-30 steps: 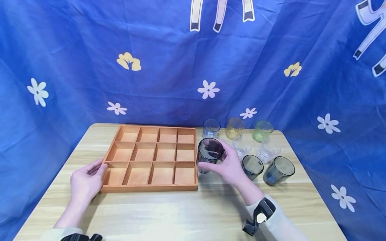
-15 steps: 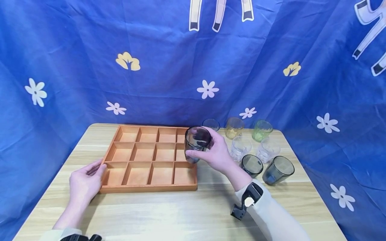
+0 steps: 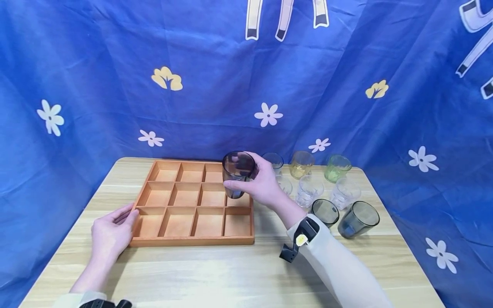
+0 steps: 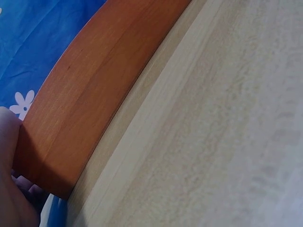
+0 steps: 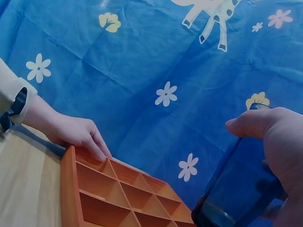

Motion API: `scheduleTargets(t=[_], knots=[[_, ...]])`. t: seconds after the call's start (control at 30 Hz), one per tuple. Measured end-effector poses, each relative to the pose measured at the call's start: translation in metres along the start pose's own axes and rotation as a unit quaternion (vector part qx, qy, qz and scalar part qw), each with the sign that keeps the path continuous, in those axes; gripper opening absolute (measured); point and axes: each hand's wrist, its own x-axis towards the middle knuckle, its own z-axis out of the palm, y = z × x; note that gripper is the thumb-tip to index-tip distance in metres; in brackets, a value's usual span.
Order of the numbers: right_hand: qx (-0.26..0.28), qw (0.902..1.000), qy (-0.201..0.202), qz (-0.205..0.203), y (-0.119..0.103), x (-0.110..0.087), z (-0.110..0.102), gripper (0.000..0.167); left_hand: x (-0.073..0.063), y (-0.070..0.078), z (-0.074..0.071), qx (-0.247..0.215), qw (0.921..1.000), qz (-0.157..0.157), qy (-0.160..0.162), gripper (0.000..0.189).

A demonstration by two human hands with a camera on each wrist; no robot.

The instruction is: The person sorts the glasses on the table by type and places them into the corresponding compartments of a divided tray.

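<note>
A dark grey drinking glass (image 3: 233, 172) is in my right hand (image 3: 262, 183), with the thumb on its near side and fingers around the far side. It is above the right columns of a wooden compartment tray (image 3: 192, 241), hiding part of them. In the right wrist view the glass (image 5: 239, 175) looks tilted and see-through. My left hand (image 3: 111, 230) grips the tray's left side near the front corner, thumb at the rim. Only part of that hand (image 4: 14, 189) shows in the left wrist view, beside the tray's wooden wall (image 4: 90, 94).
Right of the tray stand several glasses: a yellow one (image 3: 301, 165), a green one (image 3: 337, 169), clear ones (image 3: 309, 192) and two grey ones (image 3: 325, 214), the outer one leaning in view. A blue patterned curtain (image 3: 208, 85) hangs behind the wooden table (image 3: 185, 273).
My right hand has carried the dark glass left and away from me, from beside the tray to above its right compartments. The left hand has stayed at the tray's side.
</note>
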Motion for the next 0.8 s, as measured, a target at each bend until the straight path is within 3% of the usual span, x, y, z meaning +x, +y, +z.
scheduleTargets(t=[0.8], knots=[[-0.002,0.9998,0.019,0.009,0.029,0.066,0.041,0.072,-0.001,0.001,-0.002,0.004,0.9999,-0.01,-0.007,0.04]])
